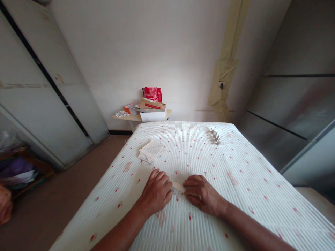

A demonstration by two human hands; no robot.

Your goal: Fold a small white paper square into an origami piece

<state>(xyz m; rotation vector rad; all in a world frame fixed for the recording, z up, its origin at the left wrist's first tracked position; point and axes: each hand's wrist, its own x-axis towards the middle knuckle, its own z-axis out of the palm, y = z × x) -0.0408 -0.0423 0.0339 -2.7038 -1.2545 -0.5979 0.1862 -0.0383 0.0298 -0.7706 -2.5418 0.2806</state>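
A small pale piece of paper (178,187) lies low over the patterned bed cover (183,226), stretched between my two hands. My left hand (156,191) has its fingers curled on the paper's left end. At the right end, the fingers of my right hand (201,192) are bent together on it. My palms and part of the paper are hidden behind the fingers. Ahead of my left hand is a small stack of printed paper sheets (152,150). Farther off to the right sits a cluster of small white folded-looking pieces (215,136).
Beyond the bed, a small table (134,118) holds a white box (153,115), a red bag (152,94) and a pile of white pieces (121,113). Grey cabinets stand on both sides. At the far left edge, part of a person's hand or arm (4,204) may show.
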